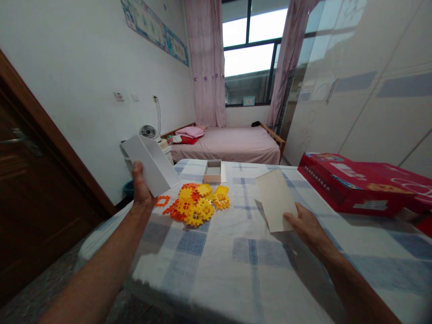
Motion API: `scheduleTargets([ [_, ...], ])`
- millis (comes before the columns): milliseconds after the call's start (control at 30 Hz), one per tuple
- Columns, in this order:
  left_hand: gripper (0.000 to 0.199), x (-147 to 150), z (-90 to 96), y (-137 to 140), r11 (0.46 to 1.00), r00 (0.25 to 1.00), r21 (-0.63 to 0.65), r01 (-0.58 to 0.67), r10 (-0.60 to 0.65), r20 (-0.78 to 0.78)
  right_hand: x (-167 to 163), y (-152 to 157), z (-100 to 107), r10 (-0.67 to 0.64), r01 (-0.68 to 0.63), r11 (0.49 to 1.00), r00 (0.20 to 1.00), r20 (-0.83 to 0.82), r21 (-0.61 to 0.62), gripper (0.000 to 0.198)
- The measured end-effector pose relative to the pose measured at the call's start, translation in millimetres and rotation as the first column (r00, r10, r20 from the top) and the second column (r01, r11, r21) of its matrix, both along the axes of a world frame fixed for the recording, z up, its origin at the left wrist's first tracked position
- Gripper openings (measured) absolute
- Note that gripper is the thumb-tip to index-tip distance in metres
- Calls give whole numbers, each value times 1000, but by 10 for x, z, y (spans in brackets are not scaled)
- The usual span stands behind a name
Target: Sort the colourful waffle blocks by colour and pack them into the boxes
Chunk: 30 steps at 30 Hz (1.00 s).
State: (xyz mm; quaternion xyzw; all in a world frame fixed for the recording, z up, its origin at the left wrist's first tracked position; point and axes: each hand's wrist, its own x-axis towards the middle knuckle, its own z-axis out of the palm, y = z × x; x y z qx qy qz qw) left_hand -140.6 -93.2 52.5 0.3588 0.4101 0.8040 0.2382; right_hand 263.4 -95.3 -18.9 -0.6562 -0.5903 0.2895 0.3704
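My left hand [141,186] grips a white cardboard box [153,164], tilted and raised over the left side of the table. Its thumb lies on the near face; the other fingers are hidden behind. Between my hands, a pile of yellow and orange plastic building pieces [194,204] with notched edges lies on the cloth. My right hand [299,218] pinches a flat cream-coloured card [276,198] by its lower right corner, slanted above the cloth. Beyond the pile stands a small open box [212,173], with a pale flat piece showing at its right side.
A checked cloth [222,261] covers the table. Large red boxes [351,184] stand at the right. Past the far edge is a bed [232,141] with pink bedding; a small fan [148,131] is at the left. A brown door [37,202] stands further left.
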Motion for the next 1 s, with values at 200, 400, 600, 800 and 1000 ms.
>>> scheduleTargets([
  [200,51,791,-111,12,881,836,-42,471,-431,340,-65,152,-19,-2,-14,999,947,-321,-50,19],
  [400,67,1465,-523,8,511,434,-37,859,-687,582,-280,639,13,-15,-71,984,883,-469,-165,13],
  [600,66,1548,-836,-58,316,216,2,949,-653,726,-649,1303,116,17,-85,988,886,-463,-126,14],
  [800,61,1611,-878,-49,434,293,-3,901,-603,742,-769,883,175,60,-100,991,925,-376,-88,52],
  [1000,60,1733,-915,-40,520,435,-61,852,-639,635,-817,-186,230,372,-381,923,918,-138,-47,94],
])
